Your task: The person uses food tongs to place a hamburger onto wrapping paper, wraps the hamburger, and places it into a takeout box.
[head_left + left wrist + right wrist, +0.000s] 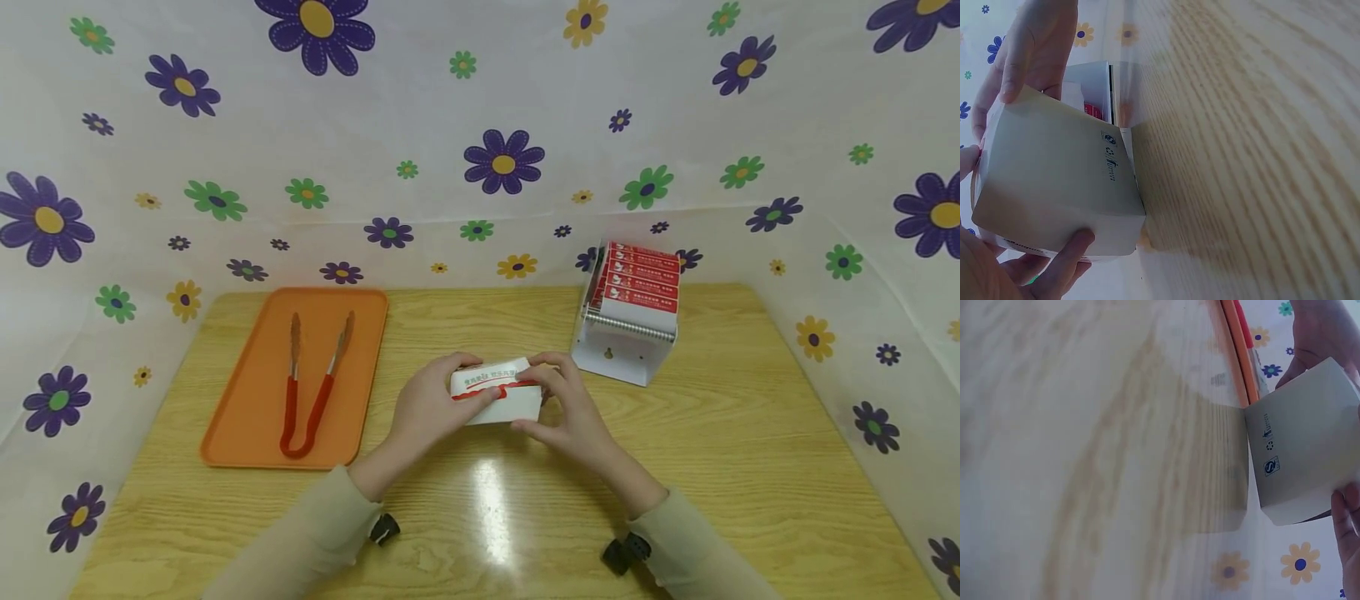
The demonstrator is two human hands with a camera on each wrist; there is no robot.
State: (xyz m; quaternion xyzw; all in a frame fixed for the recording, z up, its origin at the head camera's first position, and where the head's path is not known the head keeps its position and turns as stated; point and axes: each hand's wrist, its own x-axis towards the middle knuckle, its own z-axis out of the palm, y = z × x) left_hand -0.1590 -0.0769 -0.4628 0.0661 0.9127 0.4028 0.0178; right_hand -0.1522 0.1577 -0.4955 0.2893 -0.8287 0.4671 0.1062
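A small white cardboard food box (pixel 521 407) with red and green print on top is held between both hands, close over the wooden table. My left hand (pixel 427 404) grips its left side, with the thumb laid across the printed top. On the other side, my right hand (pixel 573 417) holds the right end, its fingers at the top edge and its thumb by the near corner. In the left wrist view, the box (pixel 1054 169) shows a plain side with small dark marks and leans at a tilt. Its inside is hidden.
At the left lies an orange tray (pixel 243 408) bearing tongs (pixel 290 417) with red handles, their arms spread. A white dispenser (pixel 618 346) filled with red-and-white paper packets (pixel 641 287) stands at the back right. Flower-patterned cloth (pixel 435 108) encloses the table's back and sides.
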